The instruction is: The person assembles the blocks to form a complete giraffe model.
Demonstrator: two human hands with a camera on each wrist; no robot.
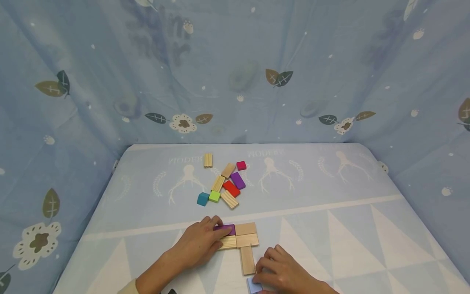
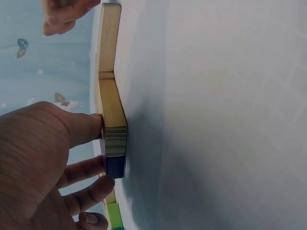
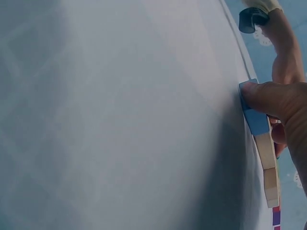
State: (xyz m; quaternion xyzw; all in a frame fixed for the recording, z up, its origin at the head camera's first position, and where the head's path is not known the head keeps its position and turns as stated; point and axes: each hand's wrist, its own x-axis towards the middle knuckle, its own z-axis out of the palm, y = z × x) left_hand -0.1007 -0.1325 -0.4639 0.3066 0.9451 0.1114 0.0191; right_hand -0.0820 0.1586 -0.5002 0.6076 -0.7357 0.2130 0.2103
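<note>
My left hand [image 1: 198,243] rests around the left end of a flat block arrangement, its thumb and fingers gripping a purple block [image 1: 230,230] and the striped plain wooden block [image 1: 229,243] beside it. Two more plain wooden blocks, an upper one [image 1: 245,228] and a lower one [image 1: 247,240], adjoin these on the right. From the lower one a plain block [image 1: 247,261] runs toward me like a stem. Just below the stem my right hand [image 1: 282,271] pinches a light blue block [image 1: 252,286]. In the right wrist view the thumb presses on the blue block [image 3: 257,120], which lies end to end with the stem.
Farther back lies a loose group of blocks, including a red block [image 1: 231,188], a purple one [image 1: 238,180], a teal one [image 1: 202,199], a green one [image 1: 214,196] and several plain ones. A patterned cloth [image 1: 330,183] covers the table; blue curtains [image 1: 235,73] enclose it.
</note>
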